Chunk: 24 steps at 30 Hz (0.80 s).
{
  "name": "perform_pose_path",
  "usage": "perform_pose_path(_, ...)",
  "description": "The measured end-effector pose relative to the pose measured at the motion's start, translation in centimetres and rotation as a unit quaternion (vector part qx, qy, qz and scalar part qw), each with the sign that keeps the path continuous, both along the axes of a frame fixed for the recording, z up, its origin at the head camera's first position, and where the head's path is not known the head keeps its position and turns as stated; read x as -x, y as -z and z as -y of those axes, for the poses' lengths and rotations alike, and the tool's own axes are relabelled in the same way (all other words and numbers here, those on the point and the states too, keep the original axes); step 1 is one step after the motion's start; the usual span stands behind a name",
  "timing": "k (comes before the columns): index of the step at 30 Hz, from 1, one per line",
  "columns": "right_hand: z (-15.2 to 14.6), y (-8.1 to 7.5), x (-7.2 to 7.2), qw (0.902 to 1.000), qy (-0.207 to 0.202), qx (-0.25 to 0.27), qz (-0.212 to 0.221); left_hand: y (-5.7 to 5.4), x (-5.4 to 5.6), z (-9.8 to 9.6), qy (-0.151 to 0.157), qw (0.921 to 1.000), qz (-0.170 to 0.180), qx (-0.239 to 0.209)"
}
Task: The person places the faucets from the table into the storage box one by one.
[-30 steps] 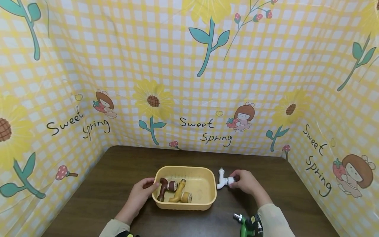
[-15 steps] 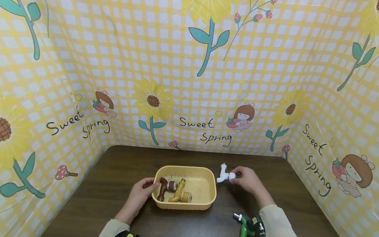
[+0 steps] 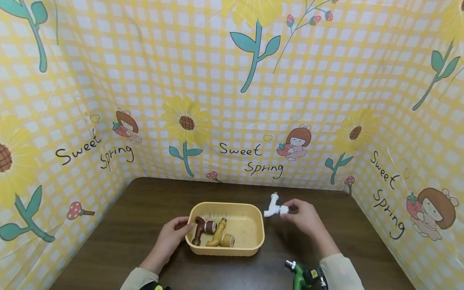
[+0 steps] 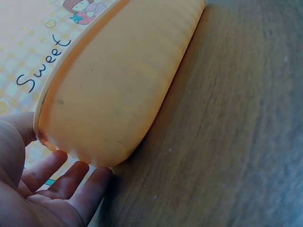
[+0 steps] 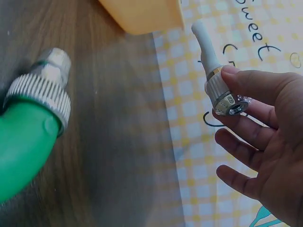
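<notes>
My right hand (image 3: 302, 215) pinches a white plastic faucet (image 3: 274, 209) by its knob end, between thumb and index finger. The right wrist view shows the faucet (image 5: 213, 64) raised, with the other fingers apart from it. A yellow plastic basin (image 3: 246, 251) stands on the table to its left. At the basin's left end, my left hand (image 3: 170, 237) holds the rim, thumb over the edge and fingertips against the outer wall (image 4: 109, 94). Inside the basin lie a dark red faucet (image 3: 199, 231) and a mustard-yellow faucet (image 3: 219, 233), side by side in the left half.
A green faucet (image 3: 299, 278) with a metal threaded end lies near the front, beside my right forearm, partly covered by the wrist strap. The brown wooden table (image 3: 145, 205) is bordered by yellow checked cloth walls (image 3: 232, 121) at the back and sides.
My right hand has raised the white faucet and moved it slightly away from me, beyond the basin's right end. The left hand and the basin have kept their place.
</notes>
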State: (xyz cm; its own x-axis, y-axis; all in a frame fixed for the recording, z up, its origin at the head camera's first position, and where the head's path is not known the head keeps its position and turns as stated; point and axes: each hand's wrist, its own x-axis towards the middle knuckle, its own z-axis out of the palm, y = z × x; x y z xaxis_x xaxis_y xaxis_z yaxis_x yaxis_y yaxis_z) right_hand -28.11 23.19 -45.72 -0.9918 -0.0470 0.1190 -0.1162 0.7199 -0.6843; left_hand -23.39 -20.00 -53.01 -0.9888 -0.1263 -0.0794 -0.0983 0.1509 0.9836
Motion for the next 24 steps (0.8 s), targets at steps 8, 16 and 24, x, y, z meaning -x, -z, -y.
perform_pose_path(8, 0.5, -0.7, -0.6, 0.9998, 0.011, 0.015, -0.004, -2.0, -1.0, -0.5, 0.002, 0.9999, 0.012, 0.002)
perform_pose_path(16, 0.7, -1.1, -1.4, 0.9995, 0.012, 0.014, -0.026, -1.5, -0.6, -0.3, 0.009, 0.9999, 0.008, 0.001)
perform_pose_path(24, 1.4, -1.5, -2.2, 0.9988, 0.016, 0.006, -0.046, -0.1, 0.0, 0.0, -0.001, 0.9999, 0.010, 0.005)
